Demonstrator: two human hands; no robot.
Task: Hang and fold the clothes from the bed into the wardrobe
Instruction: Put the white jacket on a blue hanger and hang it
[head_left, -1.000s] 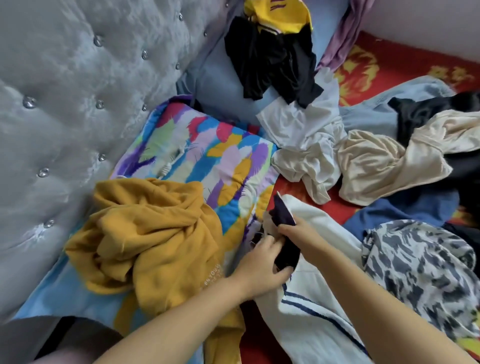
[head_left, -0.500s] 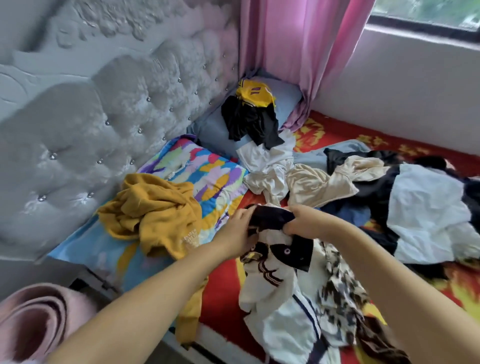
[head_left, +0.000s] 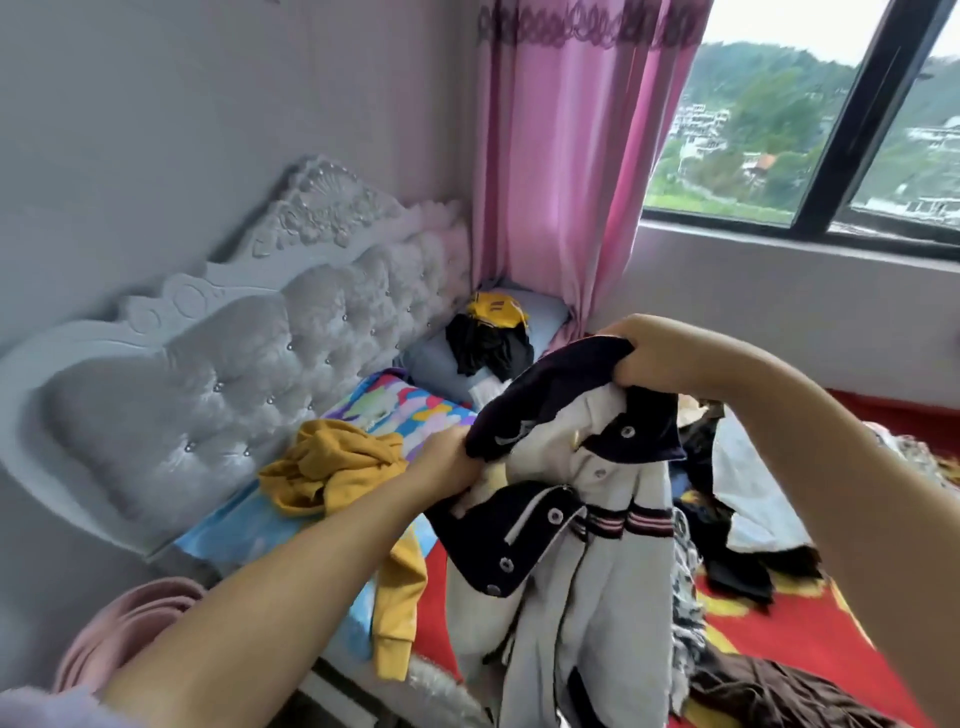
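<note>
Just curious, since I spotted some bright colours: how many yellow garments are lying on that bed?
2. A mustard hoodie lies on the colourful pillow by the headboard; a yellow item tops a black garment on the blue pillow. Others may be buried.

two bare forearms, left grip, right grip, fuzzy pale lilac sleeve at lower left

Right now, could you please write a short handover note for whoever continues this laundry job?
Left hand and right hand both grip the navy collar of the white-and-navy jacket, lifted above the bed.
Mustard hoodie lies on the colourful pillow; black and yellow clothes on the far blue pillow; more garments heaped at right.
Done: one jacket picked up.
Left: hang or fold everything; no wardrobe in view.
</note>
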